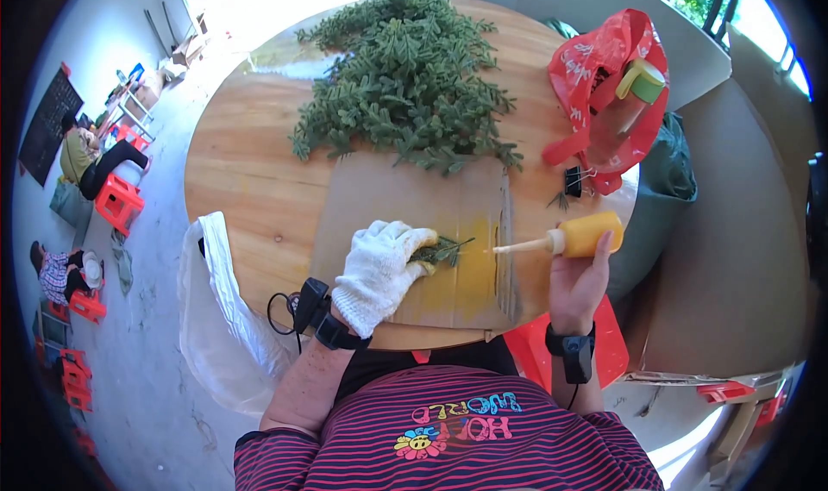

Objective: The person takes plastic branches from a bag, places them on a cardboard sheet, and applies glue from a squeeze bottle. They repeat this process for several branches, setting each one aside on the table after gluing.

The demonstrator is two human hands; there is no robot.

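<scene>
My left hand (381, 271), in a white knitted glove, pinches a small green fir-like sprig (444, 250) between thumb and fingers. The sprig's tip points right, over a flat piece of cardboard (362, 189) smeared with yellow powder or paint. My bare right hand (580, 284) is wrapped round a yellow squeeze bottle (592, 235), tilted on its side. Its long pale nozzle (522, 245) points left toward the sprig, a short gap apart from it. Beyond the cardboard lies a big heap of green sprigs (405, 77), partly overlapping its far edge.
The round wooden table (250, 163) also bears a red bag (604, 86) with a green-lidded bottle (642, 83) and a black binder clip (573, 181). A white plastic bag (216, 318) hangs at the left edge. Two people sit on the far left near red stools (119, 203).
</scene>
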